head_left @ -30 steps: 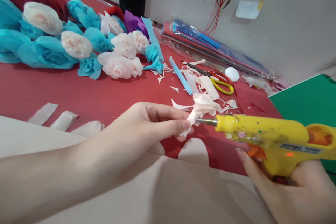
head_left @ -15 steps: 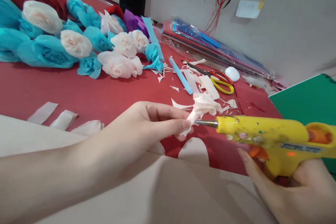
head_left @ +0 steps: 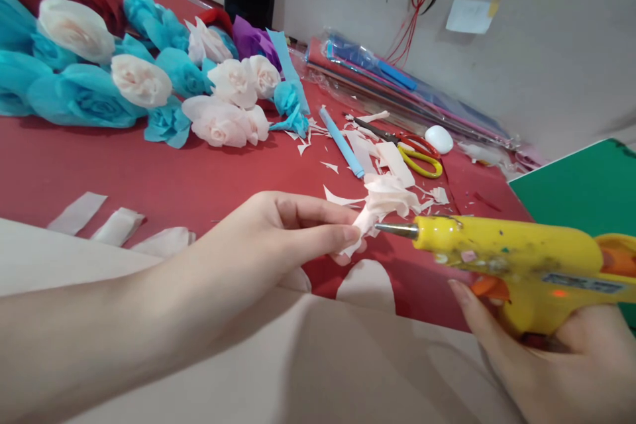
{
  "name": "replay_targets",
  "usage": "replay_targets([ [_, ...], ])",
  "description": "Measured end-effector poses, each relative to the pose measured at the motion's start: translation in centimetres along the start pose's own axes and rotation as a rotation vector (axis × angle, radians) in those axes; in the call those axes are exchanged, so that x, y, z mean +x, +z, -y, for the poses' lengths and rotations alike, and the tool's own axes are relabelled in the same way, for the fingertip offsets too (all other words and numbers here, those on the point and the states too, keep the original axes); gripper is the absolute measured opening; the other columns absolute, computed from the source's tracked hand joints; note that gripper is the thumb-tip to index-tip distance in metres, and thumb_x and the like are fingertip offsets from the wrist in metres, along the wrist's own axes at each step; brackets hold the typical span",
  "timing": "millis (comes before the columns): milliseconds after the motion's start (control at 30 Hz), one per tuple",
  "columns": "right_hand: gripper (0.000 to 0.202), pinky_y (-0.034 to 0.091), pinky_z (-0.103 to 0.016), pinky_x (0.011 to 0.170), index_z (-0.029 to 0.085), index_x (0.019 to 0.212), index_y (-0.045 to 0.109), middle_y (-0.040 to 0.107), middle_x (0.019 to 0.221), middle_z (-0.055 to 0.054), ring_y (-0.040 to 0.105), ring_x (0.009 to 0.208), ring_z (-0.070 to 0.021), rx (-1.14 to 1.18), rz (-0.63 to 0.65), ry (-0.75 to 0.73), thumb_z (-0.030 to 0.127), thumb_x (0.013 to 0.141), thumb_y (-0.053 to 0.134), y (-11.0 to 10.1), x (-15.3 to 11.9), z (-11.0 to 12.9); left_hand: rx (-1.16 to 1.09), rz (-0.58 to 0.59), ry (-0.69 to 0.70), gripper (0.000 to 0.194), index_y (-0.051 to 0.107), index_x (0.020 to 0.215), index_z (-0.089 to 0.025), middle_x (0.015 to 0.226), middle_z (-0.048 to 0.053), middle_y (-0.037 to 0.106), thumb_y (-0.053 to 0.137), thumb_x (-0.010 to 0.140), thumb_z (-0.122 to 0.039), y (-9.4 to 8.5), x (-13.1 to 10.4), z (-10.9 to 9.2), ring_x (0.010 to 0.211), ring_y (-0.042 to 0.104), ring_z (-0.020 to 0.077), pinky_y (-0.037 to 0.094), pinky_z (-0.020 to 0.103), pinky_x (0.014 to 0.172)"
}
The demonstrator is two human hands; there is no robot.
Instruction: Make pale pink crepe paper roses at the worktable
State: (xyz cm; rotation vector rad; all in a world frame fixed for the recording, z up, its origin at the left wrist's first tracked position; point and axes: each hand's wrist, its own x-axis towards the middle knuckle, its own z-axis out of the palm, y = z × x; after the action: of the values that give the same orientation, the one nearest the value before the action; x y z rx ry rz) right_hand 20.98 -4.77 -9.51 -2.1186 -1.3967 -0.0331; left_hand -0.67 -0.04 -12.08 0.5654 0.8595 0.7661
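My left hand (head_left: 293, 232) pinches the narrow base of a pale pink paper flower (head_left: 390, 193), whose ruffled petals point up and to the right. In my right hand (head_left: 551, 358) is a yellow glue gun (head_left: 501, 245) with an orange trigger and a lit orange light. Its metal nozzle points left, close to the flower's base; I cannot tell whether the two touch. Below the flower lies a rounded pale paper petal (head_left: 368, 285). Several pale paper pieces (head_left: 119, 225) rest on the red surface left of my left hand.
Blue and pale pink paper flowers (head_left: 99, 96) are bunched at the back left. Behind my hands lie scissors (head_left: 420, 156), a light blue pen (head_left: 342, 142), paper scraps and a white rounded object (head_left: 438, 140). A green board (head_left: 586, 185) stands at the right, wrapped sheets (head_left: 397, 79) along the wall.
The glue gun has shifted slightly right, its nozzle drawing a little away from the flower's base. My left hand holds the flower in nearly the same place.
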Motion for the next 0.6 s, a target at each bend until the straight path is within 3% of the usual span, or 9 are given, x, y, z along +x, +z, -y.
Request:
replay_targets([
  [467, 0.024, 0.054, -0.032, 0.048, 0.028, 0.061, 0.051, 0.065, 0.049, -0.001, 0.067, 0.05, -0.024, -0.082, 0.033, 0.016, 0.048, 0.065, 0.063, -0.15, 0.19, 0.22, -0.065, 0.007, -0.004, 0.009, 0.08, 0.072, -0.018, 0.07, 0.003, 0.071, 0.076, 0.077, -0.025, 0.32, -0.07, -0.13, 0.057, 0.058, 0.0091, 0.051, 0.015, 0.053],
  [600, 0.023, 0.053, -0.029, 0.042, 0.027, 0.058, 0.052, 0.063, 0.046, 0.0, 0.064, 0.043, -0.0221, -0.048, 0.001, -0.005, 0.046, 0.063, 0.064, -0.18, 0.24, -0.02, -0.067, -0.008, -0.016, 0.009, 0.079, 0.073, -0.018, 0.071, 0.002, 0.07, 0.077, 0.078, -0.026, 0.36, -0.03, -0.07, 0.057, 0.058, 0.0088, 0.051, 0.014, 0.051],
])
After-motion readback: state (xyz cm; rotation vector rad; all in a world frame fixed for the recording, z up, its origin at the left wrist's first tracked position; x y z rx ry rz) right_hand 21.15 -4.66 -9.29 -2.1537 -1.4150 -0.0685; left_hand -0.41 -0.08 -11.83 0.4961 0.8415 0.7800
